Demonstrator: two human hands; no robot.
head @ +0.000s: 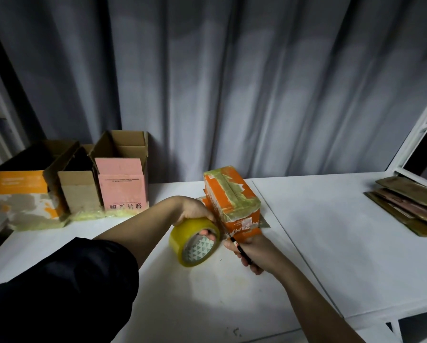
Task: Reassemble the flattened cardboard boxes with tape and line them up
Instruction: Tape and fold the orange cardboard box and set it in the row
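1. the left hand (195, 210) gripped the roll of yellow tape (194, 238), fingers hooked through its core, just beside the orange box (232, 199); the right hand (253, 253) held a dark pencil-like tool (239, 251) with its tip at the strip of tape stretched between roll and box.
2. the orange box sat near the middle of the counter (331, 231), its seam already covered with tape; the step in hand looked like severing the strip.
3. to do it well, the roll probably needed pulling taut so the point could puncture cleanly; the cut was best made close to the box, and the loose end pressed flat afterwards; slack tape could twist and stick to itself.
4. three open boxes (121, 174) stood in a row at the back left, touching one another; flattened boxes (410, 206) lay stacked at the far right, well apart.
5. the counter was white and scuffed; a grey curtain (232, 82) hung behind it; white frames stood at both sides; the light was dim.
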